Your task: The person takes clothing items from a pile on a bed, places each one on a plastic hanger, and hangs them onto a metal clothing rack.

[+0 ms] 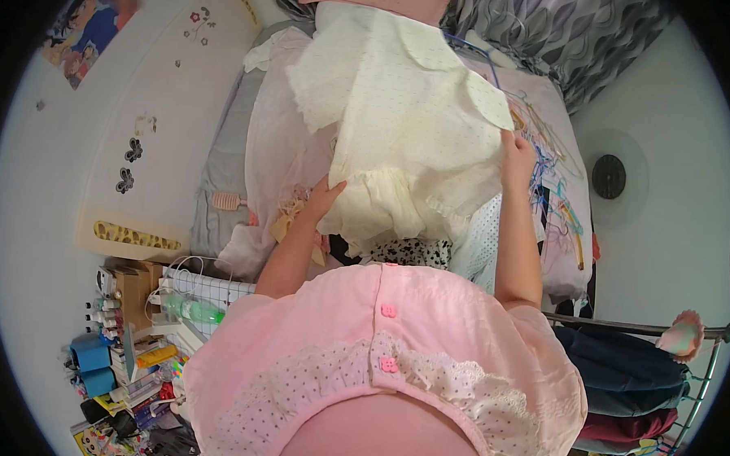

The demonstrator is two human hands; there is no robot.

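Note:
A cream-coloured ruffled top [418,124] with a fine dotted weave is spread out in front of me over the bed. My left hand [325,200] is closed, pinching its near left edge beside the ruffle. Higher up on the other side, my right hand [516,157] has its fingers shut on the right edge. The ruffle droops between my two arms. Beneath and left of the top lies pale pink fabric [279,135]. A black-and-white patterned cloth [413,252] shows under the near edge, and a white dotted cloth [482,241] beside my right forearm.
Many coloured clothes hangers [561,204] lie on the bed's right side. A pink hairbrush [228,201] rests on the grey sheet at left. Low at left are a wire basket [236,283] and cluttered shelves [143,373]. Dark clothes hang on a rail [621,325] at lower right.

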